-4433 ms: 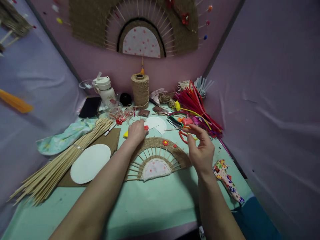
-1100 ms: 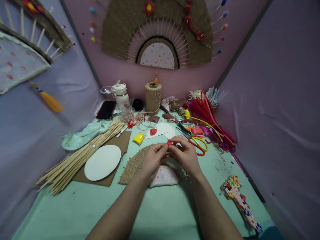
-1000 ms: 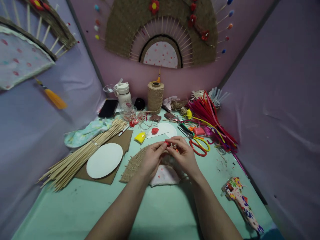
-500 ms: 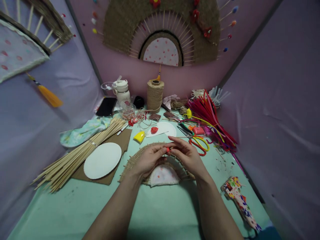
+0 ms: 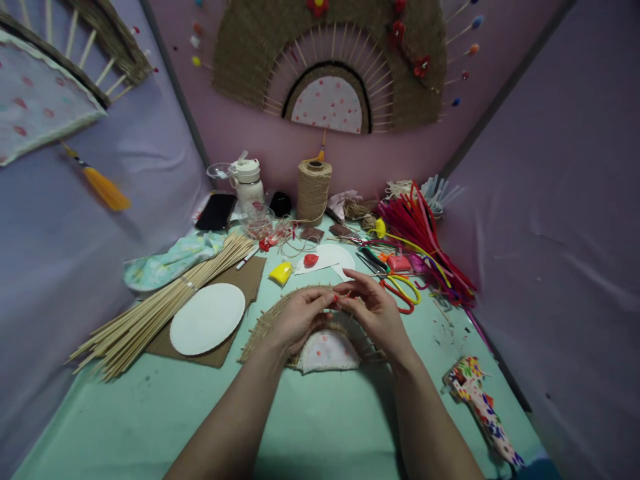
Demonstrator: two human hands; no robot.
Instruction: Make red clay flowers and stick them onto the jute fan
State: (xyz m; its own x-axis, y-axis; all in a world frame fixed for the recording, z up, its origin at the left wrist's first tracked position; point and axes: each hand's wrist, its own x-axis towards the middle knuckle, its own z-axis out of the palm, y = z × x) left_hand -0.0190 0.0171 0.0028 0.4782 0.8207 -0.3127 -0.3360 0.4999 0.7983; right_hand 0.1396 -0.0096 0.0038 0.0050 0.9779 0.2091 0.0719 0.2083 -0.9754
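Note:
A small piece of red clay point(image 5: 336, 299) is pinched between the fingertips of both my hands. My left hand point(image 5: 305, 317) closes thumb and forefinger on it from the left. From the other side my right hand point(image 5: 373, 313) grips it likewise, its upper fingers stretched out. Beneath them lies a woven twine fan point(image 5: 270, 327) with a half-round spotted cloth centre point(image 5: 329, 352); my hands hide part of it. Just beyond, a lump of red clay point(image 5: 311, 261) rests on a white paper piece point(image 5: 333, 257), with a yellow clay packet point(image 5: 281, 273) to its left.
At left, a bundle of thin sticks point(image 5: 165, 300) and a white oval card point(image 5: 207, 319) lie on cardboard point(image 5: 250, 280). Scissors point(image 5: 403, 293) and red pipe cleaners point(image 5: 425, 233) are at right, a patterned glue gun point(image 5: 480, 407) nearer. A twine spool point(image 5: 314, 193) stands behind.
The view has shifted slightly. My fingers have closed further over the red clay, so less of it shows. Both hands stay above the fan.

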